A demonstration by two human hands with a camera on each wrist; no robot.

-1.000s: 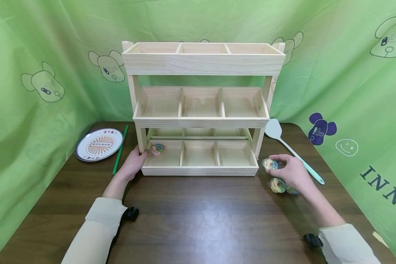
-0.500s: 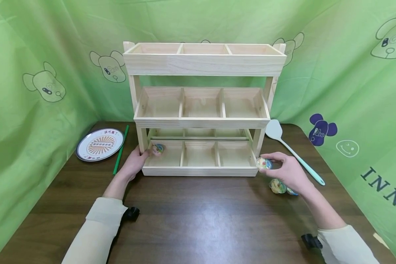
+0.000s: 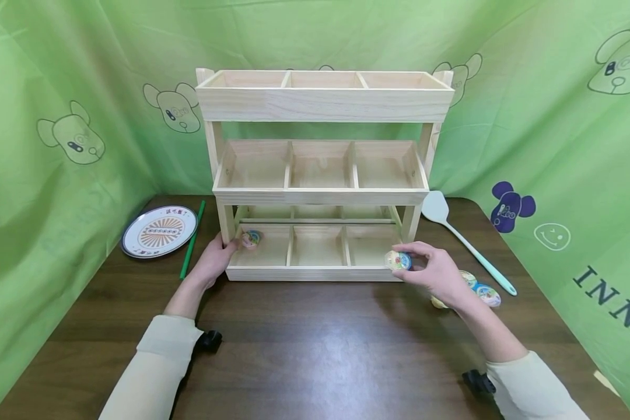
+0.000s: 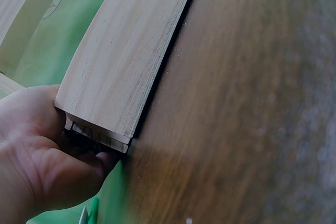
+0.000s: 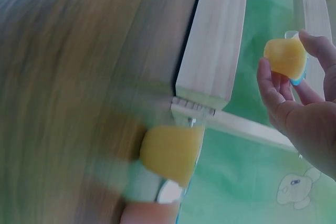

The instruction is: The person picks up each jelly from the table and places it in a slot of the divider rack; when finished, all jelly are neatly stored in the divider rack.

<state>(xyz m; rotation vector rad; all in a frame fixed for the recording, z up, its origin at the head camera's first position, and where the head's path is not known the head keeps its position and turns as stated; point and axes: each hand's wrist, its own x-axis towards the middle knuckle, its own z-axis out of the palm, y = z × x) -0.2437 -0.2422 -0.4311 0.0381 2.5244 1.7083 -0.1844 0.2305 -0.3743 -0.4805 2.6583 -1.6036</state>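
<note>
My right hand (image 3: pixel 440 277) pinches a small jelly cup (image 3: pixel 397 261) between thumb and fingers, in front of the right end of the rack's bottom tier. Its yellow filling shows in the right wrist view, where the hand (image 5: pixel 315 114) holds it off the table. My left hand (image 3: pixel 212 261) grips the left end of the wooden three-tier rack (image 3: pixel 315 274) low down; part of the fingers is hidden behind it. One pink jelly cup (image 3: pixel 250 238) lies in the bottom left compartment. Several more jelly cups (image 3: pixel 488 295) rest on the table, partly hidden by the right wrist.
To the left lie a round patterned plate (image 3: pixel 159 231) and a green stick (image 3: pixel 191 242). A pale blue spatula (image 3: pixel 469 244) lies on the right, beyond the right hand. Green printed cloth (image 3: pixel 110 52) hangs around the brown table (image 3: pixel 315 350).
My right hand has carried the jelly cup leftwards, from beside the rack to in front of the bottom tier's right end. My left hand stays on the rack.
</note>
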